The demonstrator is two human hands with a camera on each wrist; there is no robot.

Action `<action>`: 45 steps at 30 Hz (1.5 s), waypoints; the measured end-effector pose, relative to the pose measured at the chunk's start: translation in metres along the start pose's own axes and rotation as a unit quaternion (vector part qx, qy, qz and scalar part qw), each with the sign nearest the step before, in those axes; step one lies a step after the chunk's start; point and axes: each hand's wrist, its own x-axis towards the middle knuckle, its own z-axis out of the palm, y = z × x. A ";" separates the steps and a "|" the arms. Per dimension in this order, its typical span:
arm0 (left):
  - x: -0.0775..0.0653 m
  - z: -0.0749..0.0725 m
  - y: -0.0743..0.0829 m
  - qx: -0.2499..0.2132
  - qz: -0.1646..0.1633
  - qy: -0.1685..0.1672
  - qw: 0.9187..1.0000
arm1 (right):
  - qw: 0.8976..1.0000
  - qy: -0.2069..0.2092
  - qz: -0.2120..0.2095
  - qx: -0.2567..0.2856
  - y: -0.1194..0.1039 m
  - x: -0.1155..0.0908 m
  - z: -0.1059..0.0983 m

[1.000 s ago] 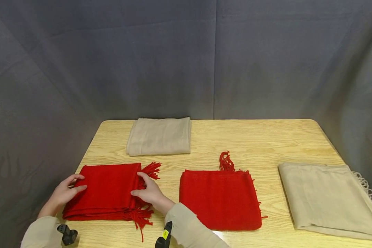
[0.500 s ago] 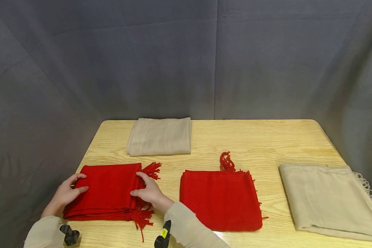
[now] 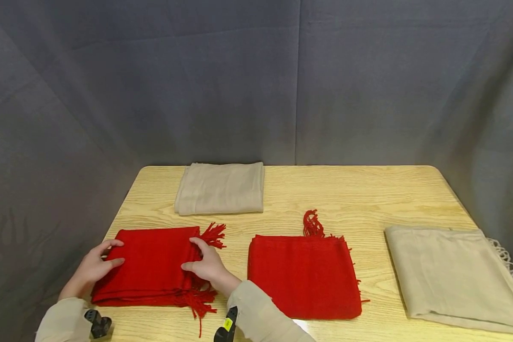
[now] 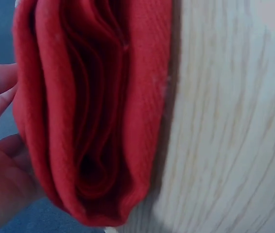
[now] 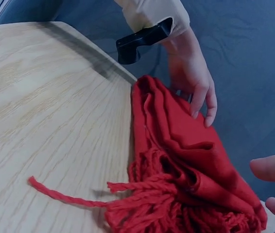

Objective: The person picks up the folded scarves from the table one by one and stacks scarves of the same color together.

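A red fringed scarf (image 3: 154,266), folded into a thick rectangle, lies at the left front of the table. My left hand (image 3: 90,270) rests against its left edge, fingers and thumb spread and loosely bent; the right wrist view shows those fingertips on the cloth. At the fringed right end, my right hand (image 3: 211,267) has its thumb and fingers apart beside the edge. Whether its fingertips touch the cloth cannot be told. Stacked fold layers of the red scarf (image 4: 94,121) face the left wrist camera. Red tassels (image 5: 142,204) spread over the wood in the right wrist view.
A second folded red scarf (image 3: 303,278) lies right of my right hand, under part of the forearm's line. One folded beige scarf (image 3: 220,187) sits at the back left, another (image 3: 457,275) at the far right. Grey curtains (image 3: 256,85) surround the wooden table (image 3: 355,190).
The left red scarf has slid slightly to the right and toward me. My left hand has moved a little right with it; the right hand has barely shifted.
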 end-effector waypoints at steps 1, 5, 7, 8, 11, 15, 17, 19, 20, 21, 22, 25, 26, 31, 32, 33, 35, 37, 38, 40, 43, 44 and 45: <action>0.000 0.000 0.000 -0.001 0.003 0.000 1.000 | 1.000 0.002 0.001 0.001 0.001 0.000 0.000; -0.002 0.000 -0.003 -0.011 0.001 -0.011 1.000 | 1.000 0.014 0.008 0.001 0.004 0.001 0.003; -0.002 0.000 -0.004 -0.019 -0.002 -0.018 1.000 | 1.000 0.022 0.010 -0.001 0.005 0.002 0.003; -0.001 0.000 -0.005 -0.022 -0.003 -0.021 1.000 | 1.000 0.026 0.009 -0.001 0.006 0.002 0.003; -0.001 0.000 -0.006 -0.028 -0.006 -0.029 0.999 | 0.999 0.036 0.003 -0.003 0.008 0.002 0.004; 0.000 0.000 -0.006 -0.026 0.001 -0.029 0.999 | 1.000 0.031 -0.004 -0.003 0.008 0.002 0.004; 0.000 -0.001 -0.006 -0.021 0.005 -0.030 0.999 | 1.000 0.022 -0.005 -0.011 0.008 0.003 0.005; 0.000 -0.001 -0.005 -0.012 0.006 -0.035 0.999 | 1.000 0.013 -0.007 -0.023 0.008 0.003 0.005; 0.000 -0.002 -0.004 -0.006 0.006 -0.038 0.999 | 0.999 0.009 -0.008 -0.030 0.008 0.004 0.006; 0.000 -0.002 -0.004 -0.003 0.006 -0.042 0.999 | 0.999 0.005 -0.011 -0.038 0.008 0.004 0.006; 0.000 -0.002 -0.003 0.000 0.003 -0.046 0.999 | 0.999 0.002 -0.011 -0.045 0.008 0.004 0.007; 0.001 -0.002 -0.002 0.001 0.000 -0.053 0.999 | 0.998 0.000 -0.016 -0.057 0.008 0.004 0.008; 0.002 -0.002 -0.002 -0.001 -0.002 -0.055 0.999 | 0.998 0.002 -0.018 -0.059 0.008 0.004 0.009; 0.004 -0.002 -0.003 -0.016 -0.007 -0.063 0.998 | 0.996 0.016 -0.035 -0.078 0.007 0.003 0.011; 0.004 -0.001 -0.003 -0.019 -0.009 -0.065 0.998 | 0.996 0.020 -0.037 -0.081 0.007 0.003 0.011; 0.004 -0.001 -0.003 -0.022 -0.009 -0.067 0.997 | 0.996 0.022 -0.037 -0.083 0.007 0.003 0.011; 0.004 -0.001 -0.003 -0.029 -0.007 -0.071 0.997 | 0.996 0.029 -0.038 -0.081 0.007 0.002 0.011; 0.004 -0.002 -0.001 -0.033 -0.006 -0.074 0.997 | 0.995 0.035 -0.043 -0.079 0.008 0.002 0.011; 0.004 -0.002 -0.001 -0.033 -0.006 -0.075 0.997 | 0.995 0.036 -0.043 -0.077 0.008 0.002 0.011; 0.004 -0.004 0.001 -0.033 -0.003 -0.077 0.996 | 0.995 0.040 -0.046 -0.074 0.008 0.003 0.011; 0.003 -0.006 0.002 -0.029 -0.002 -0.077 0.997 | 0.995 0.044 -0.045 -0.074 0.009 0.003 0.012; 0.003 -0.007 0.002 -0.027 -0.001 -0.076 0.997 | 0.995 0.045 -0.044 -0.073 0.009 0.004 0.013; 0.003 -0.007 0.002 -0.025 0.001 -0.076 0.997 | 0.995 0.049 -0.044 -0.075 0.009 0.004 0.013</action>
